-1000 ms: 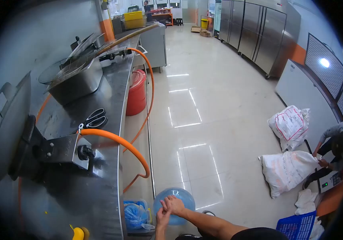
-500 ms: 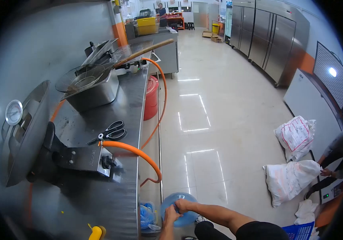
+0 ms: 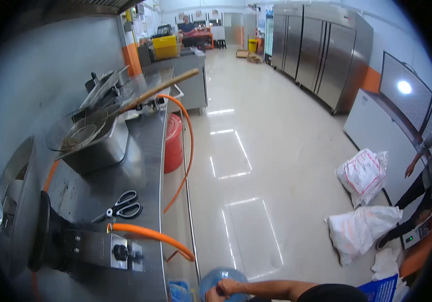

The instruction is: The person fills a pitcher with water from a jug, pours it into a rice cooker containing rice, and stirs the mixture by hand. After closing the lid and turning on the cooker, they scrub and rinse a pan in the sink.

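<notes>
At the bottom edge, a translucent blue water jug [image 3: 222,273] stands upright beside the steel counter [image 3: 148,166]. My right hand [image 3: 229,287] is closed at the top middle of the jug, and my left hand [image 3: 215,295] is closed right beside it. My fingers cover the neck, so the exact grip is partly hidden. A plastic tub [image 3: 179,291] with blue contents is just left of the jug, under the counter edge.
On the counter are scissors [image 3: 121,206], a burner with an orange hose [image 3: 150,235], and a steel container [image 3: 102,146] with strainers. Two white sacks [image 3: 362,234] and a blue basket [image 3: 381,289] lie right. A co-worker [image 3: 419,189] stands by the white chest freezer [image 3: 372,131].
The view has tilted up and shifted right, so the jug and my hands sit lower in frame. The co-worker has released the nearer sack and straightened up.
</notes>
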`<action>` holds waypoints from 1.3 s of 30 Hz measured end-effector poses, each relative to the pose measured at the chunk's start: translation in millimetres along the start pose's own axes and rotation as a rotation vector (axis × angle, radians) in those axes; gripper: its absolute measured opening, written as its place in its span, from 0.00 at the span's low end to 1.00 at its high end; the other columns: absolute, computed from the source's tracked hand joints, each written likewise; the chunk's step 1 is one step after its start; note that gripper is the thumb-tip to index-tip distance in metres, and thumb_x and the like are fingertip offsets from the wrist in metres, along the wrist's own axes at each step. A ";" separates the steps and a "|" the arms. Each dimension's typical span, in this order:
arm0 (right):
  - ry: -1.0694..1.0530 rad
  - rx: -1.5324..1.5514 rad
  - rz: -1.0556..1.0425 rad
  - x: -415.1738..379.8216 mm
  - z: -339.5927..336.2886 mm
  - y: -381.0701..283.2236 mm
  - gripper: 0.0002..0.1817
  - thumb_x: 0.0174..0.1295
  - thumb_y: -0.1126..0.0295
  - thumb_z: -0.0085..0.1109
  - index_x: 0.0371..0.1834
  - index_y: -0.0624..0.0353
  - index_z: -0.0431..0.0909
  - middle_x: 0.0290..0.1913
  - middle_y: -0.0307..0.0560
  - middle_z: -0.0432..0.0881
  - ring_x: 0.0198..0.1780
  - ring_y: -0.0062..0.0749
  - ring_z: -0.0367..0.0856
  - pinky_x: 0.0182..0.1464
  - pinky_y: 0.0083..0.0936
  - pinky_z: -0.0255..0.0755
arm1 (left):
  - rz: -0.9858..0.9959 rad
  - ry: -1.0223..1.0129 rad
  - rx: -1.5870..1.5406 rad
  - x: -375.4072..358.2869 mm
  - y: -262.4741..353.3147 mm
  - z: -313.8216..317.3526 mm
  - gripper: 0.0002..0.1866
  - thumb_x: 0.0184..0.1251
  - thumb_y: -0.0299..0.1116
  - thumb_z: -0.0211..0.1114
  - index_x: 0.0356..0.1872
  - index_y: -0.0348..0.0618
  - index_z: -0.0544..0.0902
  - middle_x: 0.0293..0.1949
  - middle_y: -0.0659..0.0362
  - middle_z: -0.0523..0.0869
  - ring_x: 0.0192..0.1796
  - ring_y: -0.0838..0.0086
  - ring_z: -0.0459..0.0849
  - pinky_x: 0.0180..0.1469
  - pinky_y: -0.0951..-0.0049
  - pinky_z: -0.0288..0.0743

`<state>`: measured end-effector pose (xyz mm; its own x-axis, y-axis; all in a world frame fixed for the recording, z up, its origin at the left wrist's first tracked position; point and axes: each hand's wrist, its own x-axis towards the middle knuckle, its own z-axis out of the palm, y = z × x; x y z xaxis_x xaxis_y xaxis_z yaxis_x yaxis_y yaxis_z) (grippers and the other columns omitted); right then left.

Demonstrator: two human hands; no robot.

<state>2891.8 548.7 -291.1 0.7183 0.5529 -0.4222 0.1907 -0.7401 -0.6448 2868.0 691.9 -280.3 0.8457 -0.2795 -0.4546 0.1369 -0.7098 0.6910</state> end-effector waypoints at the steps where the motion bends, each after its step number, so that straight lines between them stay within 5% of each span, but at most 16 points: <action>1: 0.057 0.075 0.008 17.6 37.1 29.3 0.17 0.26 0.69 0.68 0.26 0.56 0.82 0.27 0.57 0.83 0.32 0.51 0.83 0.35 0.43 0.77 | 0.004 0.021 0.007 4.1 0.1 3.0 0.26 0.32 0.41 0.81 0.34 0.38 0.82 0.36 0.48 0.86 0.42 0.53 0.84 0.46 0.60 0.77; 12: -0.084 0.013 0.008 -18.5 -29.5 -25.2 0.19 0.31 0.68 0.69 0.34 0.48 0.85 0.31 0.53 0.84 0.38 0.49 0.83 0.41 0.41 0.78 | -0.038 0.112 0.113 -9.6 -6.4 8.6 0.21 0.35 0.36 0.77 0.32 0.40 0.82 0.32 0.49 0.86 0.39 0.53 0.85 0.43 0.61 0.77; 20: -0.167 0.006 -0.130 3.0 17.1 7.9 0.18 0.29 0.68 0.69 0.31 0.52 0.84 0.31 0.53 0.84 0.37 0.50 0.83 0.39 0.41 0.77 | -0.131 -0.021 -0.020 -11.4 -17.7 20.7 0.39 0.25 0.47 0.85 0.41 0.35 0.78 0.41 0.48 0.85 0.46 0.57 0.84 0.47 0.62 0.77; 23: -0.163 0.000 0.105 12.3 -6.5 -1.9 0.19 0.29 0.68 0.68 0.32 0.55 0.83 0.33 0.55 0.83 0.37 0.51 0.83 0.37 0.42 0.76 | -0.104 -0.018 -0.119 0.2 -25.0 18.5 0.41 0.25 0.50 0.84 0.42 0.34 0.77 0.41 0.47 0.85 0.46 0.57 0.84 0.48 0.62 0.77; 25: -0.180 0.139 -0.065 17.7 -1.4 16.6 0.20 0.32 0.67 0.68 0.34 0.60 0.81 0.33 0.57 0.83 0.38 0.52 0.83 0.37 0.42 0.75 | -0.115 -0.048 -0.068 -1.7 -1.4 2.5 0.42 0.22 0.50 0.85 0.41 0.34 0.77 0.41 0.48 0.85 0.46 0.58 0.84 0.48 0.62 0.77; 27: -0.145 0.212 0.040 9.8 -3.7 12.6 0.21 0.34 0.66 0.68 0.35 0.63 0.80 0.33 0.58 0.82 0.40 0.52 0.82 0.40 0.41 0.75 | -0.141 -0.057 0.015 -8.2 19.6 -11.3 0.30 0.42 0.47 0.78 0.41 0.36 0.78 0.42 0.52 0.84 0.46 0.65 0.83 0.48 0.64 0.76; 30: -0.036 0.124 0.034 -0.8 -13.8 18.4 0.21 0.40 0.60 0.67 0.34 0.64 0.80 0.36 0.60 0.82 0.41 0.52 0.81 0.44 0.42 0.74 | -0.177 -0.053 -0.107 -2.0 10.0 -10.4 0.27 0.47 0.46 0.75 0.41 0.37 0.78 0.42 0.53 0.84 0.46 0.65 0.82 0.48 0.64 0.76; 33: 0.065 0.424 0.208 -5.5 15.1 -8.8 0.22 0.47 0.52 0.65 0.33 0.62 0.79 0.36 0.60 0.81 0.42 0.53 0.80 0.46 0.42 0.73 | -0.244 -0.068 -0.441 -4.6 -25.0 -3.6 0.23 0.52 0.44 0.71 0.42 0.37 0.78 0.43 0.54 0.83 0.47 0.66 0.81 0.49 0.64 0.75; 35: 0.370 0.189 0.125 -2.3 29.1 -10.0 0.21 0.55 0.50 0.58 0.32 0.60 0.79 0.33 0.57 0.80 0.40 0.50 0.79 0.43 0.42 0.72 | -0.316 -0.111 -0.867 -8.4 -48.2 1.7 0.21 0.55 0.43 0.69 0.43 0.38 0.78 0.43 0.54 0.83 0.47 0.66 0.81 0.49 0.64 0.75; 37: 0.484 -0.029 0.163 2.1 31.7 -31.6 0.15 0.59 0.57 0.52 0.30 0.58 0.79 0.31 0.53 0.80 0.37 0.49 0.78 0.43 0.41 0.71 | -0.360 -0.125 -1.251 -16.3 -69.1 8.8 0.19 0.58 0.42 0.66 0.43 0.39 0.77 0.44 0.55 0.82 0.47 0.67 0.80 0.49 0.64 0.74; 39: 0.547 -0.239 0.057 1.5 32.4 -45.0 0.12 0.59 0.59 0.53 0.27 0.55 0.80 0.27 0.49 0.79 0.35 0.43 0.77 0.40 0.37 0.71 | -0.439 -0.037 -1.327 -28.5 -54.8 5.5 0.13 0.64 0.38 0.58 0.42 0.40 0.78 0.43 0.56 0.81 0.47 0.68 0.79 0.49 0.65 0.73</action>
<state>2862.6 595.2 -283.4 0.9600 0.2793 -0.0219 0.2411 -0.8636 -0.4428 2833.5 735.2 -308.2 0.5958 -0.2284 -0.7699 0.7816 0.3854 0.4905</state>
